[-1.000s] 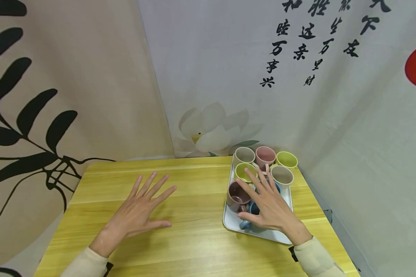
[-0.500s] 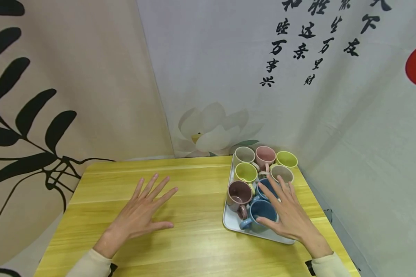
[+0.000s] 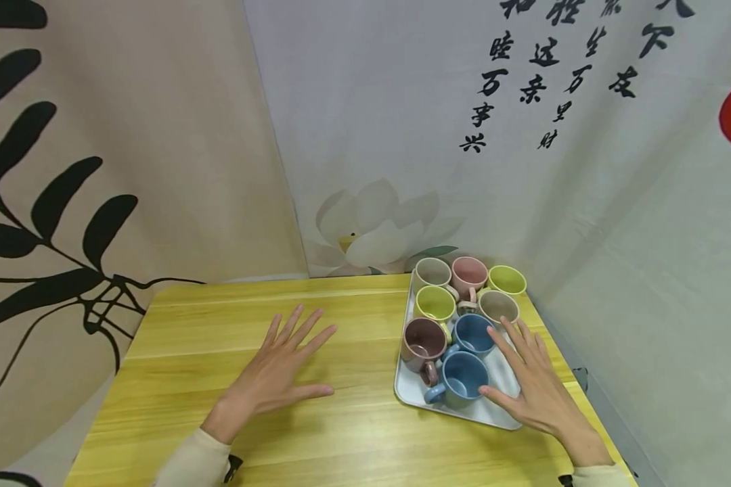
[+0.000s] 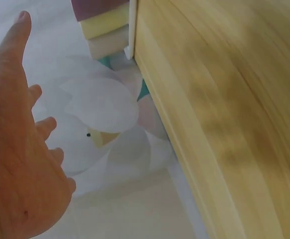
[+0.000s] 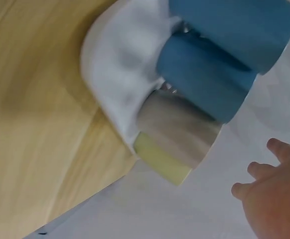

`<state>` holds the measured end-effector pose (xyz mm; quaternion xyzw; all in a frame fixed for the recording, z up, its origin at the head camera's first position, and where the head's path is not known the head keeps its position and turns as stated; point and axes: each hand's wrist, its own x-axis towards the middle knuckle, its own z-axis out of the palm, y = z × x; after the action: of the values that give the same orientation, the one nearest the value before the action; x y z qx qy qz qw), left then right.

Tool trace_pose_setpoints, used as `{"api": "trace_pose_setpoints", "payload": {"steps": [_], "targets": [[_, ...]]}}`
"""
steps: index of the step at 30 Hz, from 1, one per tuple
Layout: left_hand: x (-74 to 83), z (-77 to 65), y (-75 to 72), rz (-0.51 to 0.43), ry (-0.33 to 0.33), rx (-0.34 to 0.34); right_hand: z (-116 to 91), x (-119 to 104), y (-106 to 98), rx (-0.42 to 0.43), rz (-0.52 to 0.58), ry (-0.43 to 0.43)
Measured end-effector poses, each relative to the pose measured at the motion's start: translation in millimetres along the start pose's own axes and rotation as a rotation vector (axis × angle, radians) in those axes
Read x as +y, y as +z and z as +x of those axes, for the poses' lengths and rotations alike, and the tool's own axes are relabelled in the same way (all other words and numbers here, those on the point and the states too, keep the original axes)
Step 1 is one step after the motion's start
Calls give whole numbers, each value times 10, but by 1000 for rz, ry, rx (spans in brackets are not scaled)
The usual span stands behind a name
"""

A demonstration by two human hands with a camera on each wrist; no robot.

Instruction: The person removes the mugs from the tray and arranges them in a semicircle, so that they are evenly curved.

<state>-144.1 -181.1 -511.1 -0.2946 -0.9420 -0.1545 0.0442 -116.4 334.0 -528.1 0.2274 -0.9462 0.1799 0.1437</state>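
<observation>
My left hand point(image 3: 274, 372) hovers over the wooden table with its fingers spread, holding nothing. To the right, my right hand point(image 3: 536, 385) is also spread and without an object, over the right side of a white tray point(image 3: 411, 392). On that tray stand several mugs. Closest to the right hand are a front blue mug point(image 3: 465, 379) and a second blue mug point(image 3: 472, 333) behind it. A brown-purple mug point(image 3: 423, 343) and a yellow mug point(image 3: 435, 304) line the left side. Further back are a grey mug point(image 3: 432, 272), a pink mug point(image 3: 469, 274), another yellow mug point(image 3: 507, 279) and a beige mug point(image 3: 499, 308).
The tray sits at the right of the yellow wooden table point(image 3: 353, 433), near its back edge. Behind the table hangs a cloth backdrop point(image 3: 371, 101) with a flower and black characters. A further wall of cloth stands close along the right edge.
My right hand has moved right and slightly toward me, uncovering the blue mugs. My left hand has shifted a little to the right. The mugs stay where they were.
</observation>
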Motion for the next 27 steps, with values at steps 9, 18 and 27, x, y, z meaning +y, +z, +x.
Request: {"api": "trace_pose_setpoints", "payload": {"steps": [9, 18, 27], "targets": [[199, 201, 244, -118, 32, 11, -163, 194, 21, -2, 28, 78], [407, 345, 456, -309, 37, 8, -259, 347, 149, -22, 62, 136], [627, 478, 653, -443, 43, -23, -328, 462, 234, -87, 80, 215]]}}
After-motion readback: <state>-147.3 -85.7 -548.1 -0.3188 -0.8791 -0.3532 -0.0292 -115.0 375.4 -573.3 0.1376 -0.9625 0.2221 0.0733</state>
